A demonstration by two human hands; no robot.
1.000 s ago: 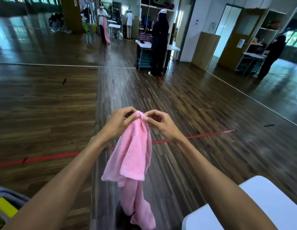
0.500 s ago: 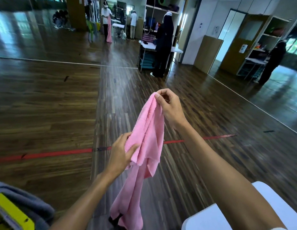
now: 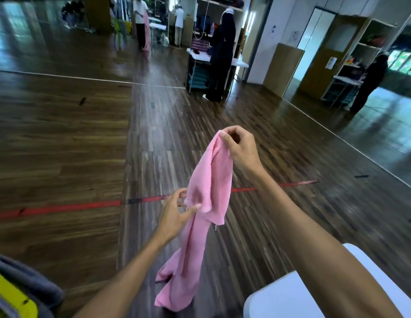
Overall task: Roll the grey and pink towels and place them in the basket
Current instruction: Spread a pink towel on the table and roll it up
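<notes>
- towel, the pink towel [image 3: 209,180], hangs in the air out over the wood floor [image 3: 62,134], carried by no surface; its long axis runs nearly straight up and down, top corner high and a little to the right, tail sagging low and to the left.
- right hand [image 3: 240,149] is the upper one: thumb and curled fingers pinch the top corner, so the whole length drops from that one point.
- left hand [image 3: 174,215] sits lower and to the left of the cloth, about halfway down it; its fingers are loosely spread, and the thumb and fingertips touch the left edge where a flap folds over. whether it has truly nipped that edge or only brushes it, i cannot tell.
- judgement: the coming move turns on that left edge. the cloth lies just to the right of the left hand, so the left is the nearer hand for the free corner or side; once caught, drawing the two hands apart would open the towel flat for rolling.
- white table [image 3: 291,301] shows only its near-left corner at lower right, below the right forearm; the towel's tail hangs just off that corner, to its left, not on it.
- grey towel [image 3: 27,285] lies at the lower left of the view, draped against something yellow; the basket itself i cannot make out.
- risk, as a guess: a one-corner hold lets the tail twist.
</notes>
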